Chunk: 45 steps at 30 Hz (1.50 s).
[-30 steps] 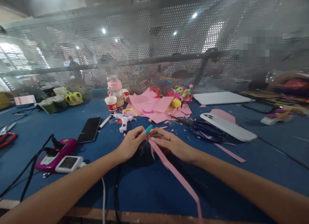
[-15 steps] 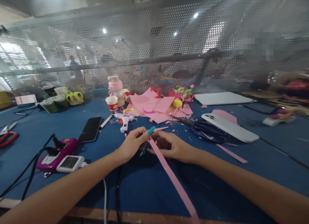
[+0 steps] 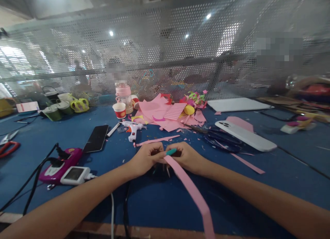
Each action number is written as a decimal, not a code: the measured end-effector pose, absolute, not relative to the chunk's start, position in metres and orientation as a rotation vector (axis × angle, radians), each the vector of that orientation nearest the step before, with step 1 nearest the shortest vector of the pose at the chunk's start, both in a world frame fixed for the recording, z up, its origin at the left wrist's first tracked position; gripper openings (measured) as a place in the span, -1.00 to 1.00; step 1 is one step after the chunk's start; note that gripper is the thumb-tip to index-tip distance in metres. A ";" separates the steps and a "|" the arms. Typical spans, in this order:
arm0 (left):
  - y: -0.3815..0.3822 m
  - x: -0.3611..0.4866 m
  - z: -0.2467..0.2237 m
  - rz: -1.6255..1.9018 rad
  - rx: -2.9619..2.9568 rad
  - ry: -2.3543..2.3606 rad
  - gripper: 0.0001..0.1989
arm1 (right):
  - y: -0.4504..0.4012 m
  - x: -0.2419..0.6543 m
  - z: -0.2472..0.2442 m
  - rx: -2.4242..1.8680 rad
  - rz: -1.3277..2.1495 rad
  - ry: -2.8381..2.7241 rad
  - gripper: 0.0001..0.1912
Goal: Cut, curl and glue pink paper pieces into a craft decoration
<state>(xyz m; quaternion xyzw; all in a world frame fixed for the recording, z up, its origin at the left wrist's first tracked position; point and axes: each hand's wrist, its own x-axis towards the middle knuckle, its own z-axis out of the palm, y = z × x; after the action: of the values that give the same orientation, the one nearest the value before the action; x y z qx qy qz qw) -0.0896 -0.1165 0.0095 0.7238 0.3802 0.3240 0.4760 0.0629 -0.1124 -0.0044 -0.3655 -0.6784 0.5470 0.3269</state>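
Note:
A long pink paper strip (image 3: pixel 192 189) runs from between my hands down to the table's front edge. My left hand (image 3: pixel 148 158) is closed on the strip's upper end, its thumb with a long teal nail lying over it. Right beside it, touching, my right hand (image 3: pixel 187 158) has its fingers curled in at the same end of the strip. The fingertips under the strip are partly hidden. Just beyond the hands lies another thin pink strip (image 3: pixel 157 140), with a white glue gun (image 3: pixel 134 129) behind it.
A black phone (image 3: pixel 96 138) and a purple power strip (image 3: pixel 62 165) lie at left. Pink paper sheets (image 3: pixel 152 108), a paper cup (image 3: pixel 120 111) and a bottle (image 3: pixel 124 96) stand behind. Dark scissors (image 3: pixel 221 140) and a white phone (image 3: pixel 244 135) are at right.
Both hands have drawn together and slightly nearer, closing at the strip's top end. The strip now bows more to the right, and the thin strip behind shows more fully.

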 end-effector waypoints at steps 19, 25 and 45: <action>-0.114 -0.097 0.011 1.048 1.770 0.724 -0.86 | -0.110 0.065 0.001 -0.989 1.574 -1.675 -0.69; -0.111 -0.090 0.010 1.172 1.501 0.932 -0.76 | -0.111 0.060 -0.002 -0.990 1.554 -1.582 -0.67; -0.113 -0.090 0.011 0.873 1.390 0.997 -0.67 | -0.120 0.058 -0.003 -0.975 1.582 -1.543 -0.66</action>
<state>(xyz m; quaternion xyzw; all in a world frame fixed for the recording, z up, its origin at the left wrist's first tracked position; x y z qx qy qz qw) -0.0895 -0.1132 0.0110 0.5932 0.4255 0.3722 0.5732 0.0583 -0.1195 -0.0028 -0.3772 -0.5972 0.6123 0.3552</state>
